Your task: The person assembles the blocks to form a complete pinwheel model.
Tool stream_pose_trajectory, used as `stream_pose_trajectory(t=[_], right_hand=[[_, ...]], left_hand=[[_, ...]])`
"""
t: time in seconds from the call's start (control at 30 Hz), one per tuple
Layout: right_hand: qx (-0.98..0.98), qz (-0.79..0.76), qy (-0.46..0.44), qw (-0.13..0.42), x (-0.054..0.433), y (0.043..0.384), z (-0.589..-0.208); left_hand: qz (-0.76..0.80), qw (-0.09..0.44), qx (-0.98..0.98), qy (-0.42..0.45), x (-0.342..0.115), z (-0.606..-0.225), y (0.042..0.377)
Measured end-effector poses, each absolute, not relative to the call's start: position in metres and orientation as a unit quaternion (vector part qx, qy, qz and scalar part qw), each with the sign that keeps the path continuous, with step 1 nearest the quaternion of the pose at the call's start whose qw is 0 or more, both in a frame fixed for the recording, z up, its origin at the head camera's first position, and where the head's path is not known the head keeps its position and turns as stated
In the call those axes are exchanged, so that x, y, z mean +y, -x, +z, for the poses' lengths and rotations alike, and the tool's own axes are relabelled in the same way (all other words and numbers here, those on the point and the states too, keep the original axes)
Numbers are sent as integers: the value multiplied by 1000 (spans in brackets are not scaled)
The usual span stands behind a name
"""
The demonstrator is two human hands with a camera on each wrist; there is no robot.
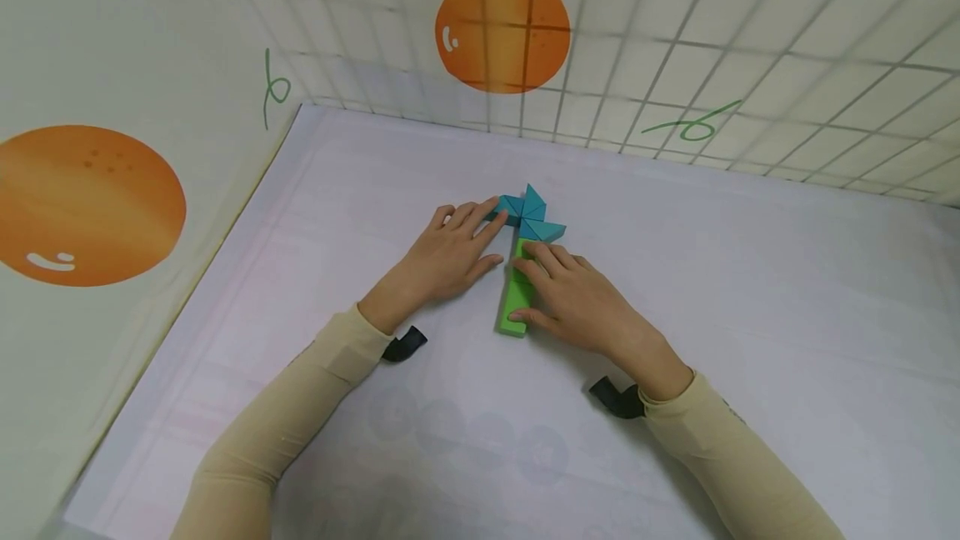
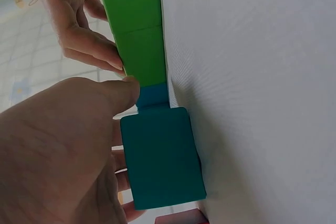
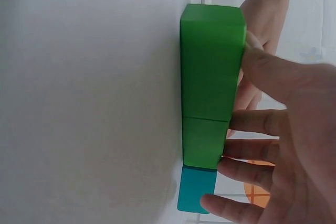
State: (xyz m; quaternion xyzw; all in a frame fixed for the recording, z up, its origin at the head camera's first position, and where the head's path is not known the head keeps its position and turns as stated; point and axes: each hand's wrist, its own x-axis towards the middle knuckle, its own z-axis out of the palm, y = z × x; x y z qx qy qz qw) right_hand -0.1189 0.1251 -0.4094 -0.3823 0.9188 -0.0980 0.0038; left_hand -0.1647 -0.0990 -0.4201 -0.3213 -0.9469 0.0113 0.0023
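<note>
Blue triangular blocks [image 1: 534,207] lie together in a pinwheel shape on the white surface. A straight strip of green blocks [image 1: 516,300] runs from its lower side towards me. My left hand [image 1: 448,255] rests with fingers stretched over the pinwheel's left side; its thumb lies near the joint of blue and green. Across the green strip, my right hand [image 1: 579,298] touches the top with extended fingers and the thumb near its close end. In the left wrist view, a teal block face [image 2: 164,158] stands nearest, and a red piece [image 2: 181,217] shows at the bottom edge.
White cloth [image 1: 712,298] covers the work surface. A wire grid [image 1: 697,44] behind sheer cloth with a printed orange [image 1: 502,32] rises at the back. Another printed orange [image 1: 90,205] is on the left side panel. Black curved pieces [image 1: 405,345] stick out at both wrists.
</note>
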Motion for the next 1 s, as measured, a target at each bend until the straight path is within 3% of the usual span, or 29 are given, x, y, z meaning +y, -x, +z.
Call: stream_pose_trajectory(t=[1.0], right_hand=[[919,-99,382,5,125,118,-407]], left_hand=[[18,6,-946,324,-97,-422,162]])
